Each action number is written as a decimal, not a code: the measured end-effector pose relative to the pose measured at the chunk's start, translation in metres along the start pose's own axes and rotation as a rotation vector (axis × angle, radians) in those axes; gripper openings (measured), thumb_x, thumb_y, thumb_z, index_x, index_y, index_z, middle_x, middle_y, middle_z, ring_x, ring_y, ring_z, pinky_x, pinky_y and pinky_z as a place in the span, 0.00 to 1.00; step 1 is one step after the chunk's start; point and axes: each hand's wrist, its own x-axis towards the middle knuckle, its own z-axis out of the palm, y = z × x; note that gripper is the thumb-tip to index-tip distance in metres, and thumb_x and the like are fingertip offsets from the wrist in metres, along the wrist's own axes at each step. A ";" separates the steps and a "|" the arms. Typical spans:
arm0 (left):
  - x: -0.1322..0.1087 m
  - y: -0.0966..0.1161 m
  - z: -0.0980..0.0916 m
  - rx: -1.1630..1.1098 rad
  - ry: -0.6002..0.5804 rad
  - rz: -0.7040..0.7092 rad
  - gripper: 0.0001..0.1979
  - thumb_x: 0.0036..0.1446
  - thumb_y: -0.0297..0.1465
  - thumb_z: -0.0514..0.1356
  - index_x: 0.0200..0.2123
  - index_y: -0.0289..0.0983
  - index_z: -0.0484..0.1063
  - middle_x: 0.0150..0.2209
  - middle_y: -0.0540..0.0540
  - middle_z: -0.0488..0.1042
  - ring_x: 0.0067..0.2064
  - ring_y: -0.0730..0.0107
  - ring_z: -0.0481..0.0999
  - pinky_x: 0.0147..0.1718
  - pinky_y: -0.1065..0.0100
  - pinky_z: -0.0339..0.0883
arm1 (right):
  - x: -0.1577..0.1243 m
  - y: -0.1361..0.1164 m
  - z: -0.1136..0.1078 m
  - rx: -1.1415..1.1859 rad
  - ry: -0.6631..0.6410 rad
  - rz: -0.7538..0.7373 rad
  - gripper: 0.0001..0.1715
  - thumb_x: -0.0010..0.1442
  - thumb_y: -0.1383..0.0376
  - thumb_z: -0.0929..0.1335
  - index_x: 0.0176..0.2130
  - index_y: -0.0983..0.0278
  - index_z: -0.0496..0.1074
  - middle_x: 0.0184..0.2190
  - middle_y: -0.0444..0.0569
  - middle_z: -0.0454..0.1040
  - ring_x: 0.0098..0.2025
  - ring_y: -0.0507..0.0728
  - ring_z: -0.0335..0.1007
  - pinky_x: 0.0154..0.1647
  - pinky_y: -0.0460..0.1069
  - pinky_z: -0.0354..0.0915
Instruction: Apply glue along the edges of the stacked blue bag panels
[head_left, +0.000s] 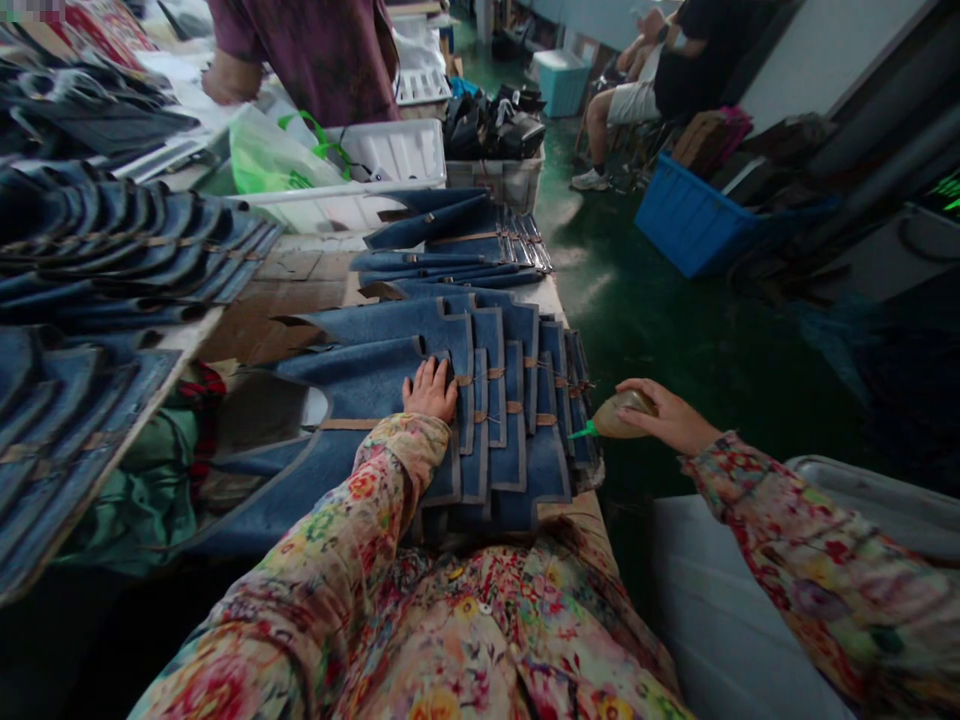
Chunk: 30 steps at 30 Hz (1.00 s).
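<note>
Dark blue flat panels with grey edging and tan strips (390, 480) lie overlapped like shingles on the table in front of me. My left hand (431, 391) rests on the top panel, palm down with fingers out, holding nothing. At the right, my right hand (671, 415) is closed around a squeeze bottle (619, 415) with a brownish body and a green nozzle. The bottle is tilted on its side, its nozzle pointing left and down near the right edges of the stacked panels. Whether the tip touches a panel I cannot tell.
More blue panels (97, 240) lie fanned out on a table at left. A white crate (360, 205) with a green-white bag stands ahead, where a person in a maroon shirt (322, 60) works. A blue bin (697, 215) sits on the green floor; another person sits farther back.
</note>
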 end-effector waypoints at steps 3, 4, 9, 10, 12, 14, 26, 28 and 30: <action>0.000 0.000 0.001 0.004 0.002 0.000 0.27 0.63 0.40 0.46 0.64 0.41 0.55 0.66 0.46 0.51 0.66 0.62 0.51 0.63 0.51 0.45 | -0.002 -0.001 0.001 -0.001 -0.017 -0.002 0.27 0.49 0.47 0.67 0.45 0.59 0.68 0.42 0.51 0.72 0.45 0.64 0.71 0.48 0.59 0.68; 0.000 0.000 0.001 0.005 0.004 -0.001 0.27 0.63 0.40 0.46 0.64 0.41 0.55 0.66 0.46 0.51 0.66 0.62 0.52 0.63 0.51 0.45 | -0.003 -0.002 0.001 0.001 -0.027 -0.001 0.27 0.49 0.47 0.67 0.45 0.59 0.68 0.42 0.51 0.72 0.45 0.64 0.71 0.48 0.58 0.68; 0.000 0.000 0.002 0.003 0.024 0.002 0.27 0.63 0.39 0.46 0.64 0.41 0.55 0.66 0.46 0.52 0.66 0.62 0.52 0.63 0.51 0.44 | -0.011 -0.003 0.002 0.000 -0.052 -0.012 0.27 0.50 0.46 0.67 0.45 0.58 0.68 0.43 0.51 0.72 0.46 0.64 0.70 0.48 0.59 0.68; 0.000 0.000 0.002 0.002 0.023 0.001 0.27 0.63 0.40 0.46 0.64 0.41 0.55 0.66 0.46 0.52 0.66 0.62 0.52 0.63 0.51 0.44 | -0.012 -0.003 0.002 -0.002 -0.059 -0.016 0.27 0.50 0.46 0.67 0.46 0.58 0.68 0.43 0.51 0.72 0.47 0.64 0.70 0.48 0.58 0.68; 0.000 0.000 0.002 0.002 0.013 -0.005 0.27 0.63 0.40 0.46 0.64 0.41 0.55 0.66 0.46 0.52 0.66 0.62 0.52 0.63 0.52 0.44 | -0.014 -0.003 0.003 0.000 -0.067 -0.022 0.27 0.51 0.46 0.67 0.46 0.58 0.67 0.43 0.51 0.72 0.46 0.64 0.70 0.48 0.58 0.68; 0.000 0.000 0.001 0.003 0.004 -0.008 0.27 0.63 0.40 0.46 0.64 0.41 0.55 0.66 0.46 0.51 0.66 0.62 0.52 0.63 0.51 0.44 | -0.013 -0.003 0.005 0.003 -0.058 -0.031 0.27 0.51 0.47 0.67 0.46 0.58 0.67 0.43 0.51 0.71 0.46 0.64 0.70 0.48 0.58 0.68; -0.001 0.001 -0.002 0.016 -0.011 0.002 0.27 0.63 0.39 0.46 0.64 0.40 0.54 0.66 0.47 0.51 0.66 0.63 0.51 0.63 0.51 0.45 | 0.013 0.005 0.007 -0.070 0.139 -0.163 0.25 0.52 0.50 0.67 0.46 0.59 0.66 0.46 0.53 0.69 0.50 0.64 0.67 0.52 0.61 0.65; -0.001 0.001 -0.002 0.014 -0.012 0.001 0.27 0.64 0.40 0.46 0.65 0.40 0.54 0.67 0.47 0.51 0.66 0.63 0.51 0.63 0.50 0.44 | 0.008 0.005 0.005 -0.070 0.055 -0.155 0.25 0.52 0.50 0.68 0.46 0.58 0.66 0.45 0.52 0.69 0.47 0.63 0.69 0.49 0.59 0.67; 0.000 0.000 -0.001 0.012 -0.009 0.003 0.27 0.64 0.40 0.46 0.65 0.40 0.54 0.67 0.47 0.51 0.66 0.63 0.51 0.63 0.50 0.44 | 0.004 0.006 0.004 -0.070 0.003 -0.160 0.25 0.51 0.50 0.68 0.46 0.58 0.67 0.45 0.51 0.69 0.46 0.63 0.69 0.48 0.59 0.68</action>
